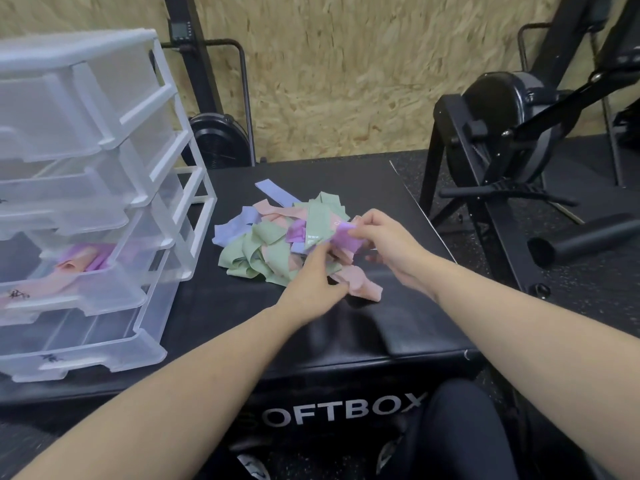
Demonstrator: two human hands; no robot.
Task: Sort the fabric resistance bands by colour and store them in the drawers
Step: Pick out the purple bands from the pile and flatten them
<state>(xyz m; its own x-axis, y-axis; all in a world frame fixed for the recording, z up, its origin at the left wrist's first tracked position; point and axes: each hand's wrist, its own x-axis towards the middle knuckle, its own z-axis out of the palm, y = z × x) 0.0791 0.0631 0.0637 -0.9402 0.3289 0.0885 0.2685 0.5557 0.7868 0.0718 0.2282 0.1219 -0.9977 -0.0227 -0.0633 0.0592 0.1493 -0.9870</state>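
A: Where does the view sit?

B: There is only one, worn on the person's head, wide-angle, looking forward and down onto the black tabletop [398,327], near enough that both forearms run in from the bottom edge.

A: What lies where?

B: The hands [377,237] meet just right of centre. The drawer unit [114,188] fills the 9 o'clock side, a black exercise machine [512,133] stands at 2 o'clock, and the chipboard wall [346,64] spans 12 o'clock. Straight lines bow towards the edges.
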